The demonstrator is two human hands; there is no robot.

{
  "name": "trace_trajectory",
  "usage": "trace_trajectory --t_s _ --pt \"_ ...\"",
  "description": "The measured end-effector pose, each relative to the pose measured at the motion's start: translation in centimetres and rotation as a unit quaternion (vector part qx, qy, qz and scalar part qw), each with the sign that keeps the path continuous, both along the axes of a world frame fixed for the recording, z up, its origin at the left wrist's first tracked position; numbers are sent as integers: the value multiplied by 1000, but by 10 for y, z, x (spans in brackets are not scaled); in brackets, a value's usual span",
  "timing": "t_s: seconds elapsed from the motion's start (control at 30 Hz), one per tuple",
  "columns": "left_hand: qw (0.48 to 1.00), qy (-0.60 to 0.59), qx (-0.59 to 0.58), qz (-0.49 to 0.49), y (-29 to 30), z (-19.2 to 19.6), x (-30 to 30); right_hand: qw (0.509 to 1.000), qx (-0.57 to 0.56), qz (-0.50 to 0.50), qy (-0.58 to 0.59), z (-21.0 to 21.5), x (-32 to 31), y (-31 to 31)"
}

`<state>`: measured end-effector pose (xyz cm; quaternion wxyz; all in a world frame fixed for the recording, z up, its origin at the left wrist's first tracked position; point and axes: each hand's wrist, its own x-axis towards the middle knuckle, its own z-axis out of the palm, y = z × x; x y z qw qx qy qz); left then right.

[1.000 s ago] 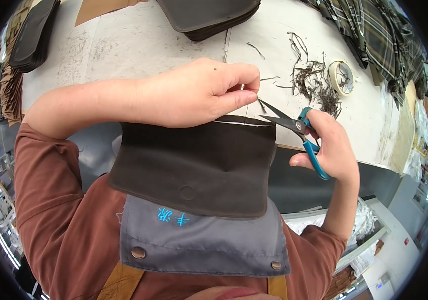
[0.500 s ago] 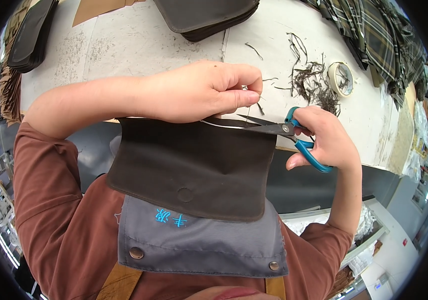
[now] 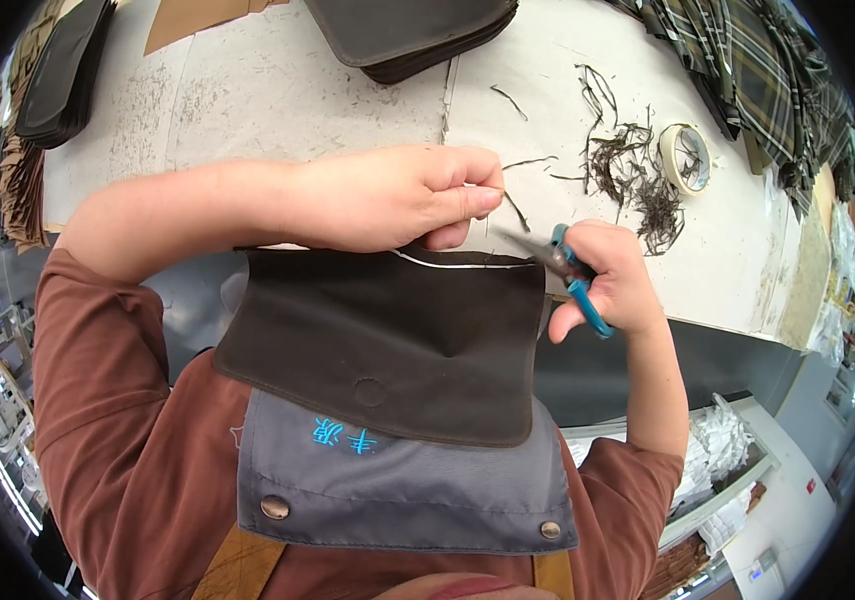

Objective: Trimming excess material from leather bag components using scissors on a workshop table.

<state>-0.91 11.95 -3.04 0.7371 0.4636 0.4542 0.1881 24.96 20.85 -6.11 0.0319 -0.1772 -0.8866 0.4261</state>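
Note:
A dark brown leather flap (image 3: pixel 388 320) with rounded lower corners and a faint round mark hangs over the front of my grey apron (image 3: pixel 398 490). A thin white line runs along its upper edge. My left hand (image 3: pixel 418 200) lies over that edge, thumb and forefinger pinched together. A thin dark strip (image 3: pixel 517 212) shows right beside the fingertips; whether they hold it I cannot tell. My right hand (image 3: pixel 608 275) grips teal-handled scissors (image 3: pixel 570 265) at the flap's upper right corner, the blades pointing left and slightly blurred.
On the white table (image 3: pixel 278 110) lie a pile of dark trimmings (image 3: pixel 628 165) and a roll of cream tape (image 3: pixel 685 160). Stacked dark leather pieces (image 3: pixel 418 35) stand at the back, another stack (image 3: pixel 66 75) at far left. Plaid fabric (image 3: pixel 758 80) is heaped at back right.
The scissors have pulled back right, off the flap's edge, and their blades have come closer together. My left hand has moved slightly left and nearer to me.

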Motion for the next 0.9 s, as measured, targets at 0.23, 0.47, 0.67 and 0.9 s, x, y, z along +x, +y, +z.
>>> trace_trajectory --t_s 0.23,0.47,0.67,0.9 --pt "978 65 110 -164 2 11 -9 946 186 -218 -149 -1 21 -12" --pt "963 59 223 -138 15 -8 -15 883 246 -224 -330 30 21 -31" --pt "959 117 222 -134 18 -14 -14 797 260 -286 -464 40 9 -31" --pt "978 97 159 -93 20 -19 -12 822 265 -320 -390 19 26 -29"
